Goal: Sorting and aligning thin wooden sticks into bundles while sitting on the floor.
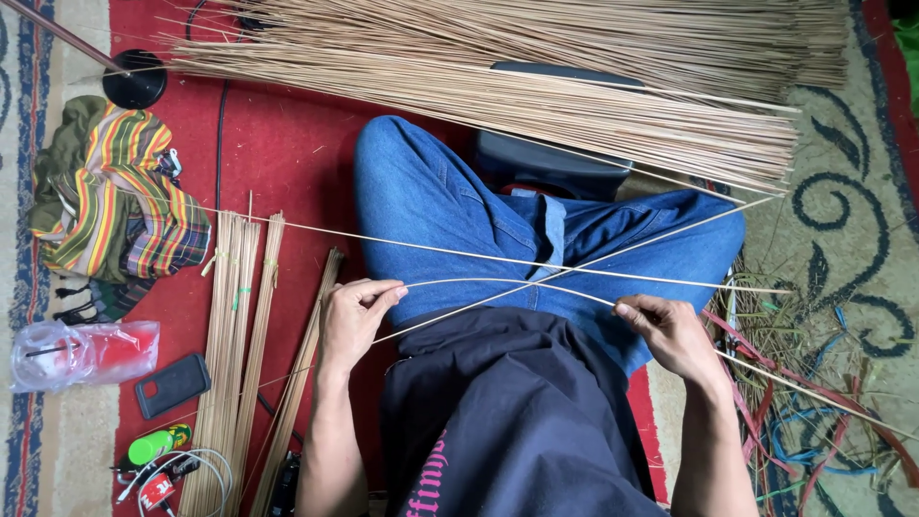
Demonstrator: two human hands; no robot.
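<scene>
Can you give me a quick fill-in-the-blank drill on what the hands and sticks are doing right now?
1. Both hands, left hand and right hand, bend one thin stick into a shallow ____ over the lap.
2. The person's jeans are ____ in colour.
3. The bundles of cut sticks lie on the ____ carpet, beside the left forearm.
4. The black phone case lies nearer the ____ hand.

Missing words: arch; blue; red; left
</scene>
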